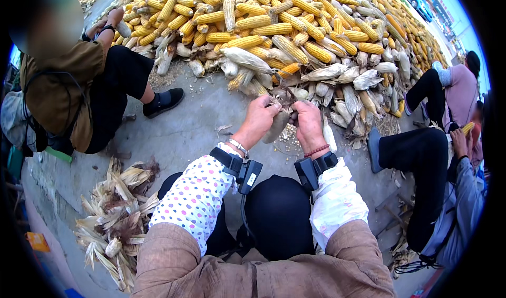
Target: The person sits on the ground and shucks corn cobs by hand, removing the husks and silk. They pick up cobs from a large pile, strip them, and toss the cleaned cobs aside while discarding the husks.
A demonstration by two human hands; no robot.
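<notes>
Between my hands is an ear of corn (276, 127) in a dull, dry husk, its thick end hanging down towards me. Dark silk and torn husk leaves (285, 95) stick out at its upper end. My left hand (257, 120) grips the ear from the left, the thumb near its top. On the other side, my right hand (308, 123) is closed at the husk leaves, its fingers curled. How much kernel is bared cannot be seen. Just beyond the hands, unhusked ears (247, 59) lie along the foot of a big heap of yellow corn cobs (272, 29).
Loose husks (118, 223) are piled on the concrete floor (174, 134) at my left. A co-worker (63, 100) sits at the left with corn in hand. Another person (431, 171) holds a cob (468, 128) at the right, with someone in pink (460, 84) farther back. Stray kernels (290, 134) dot the floor.
</notes>
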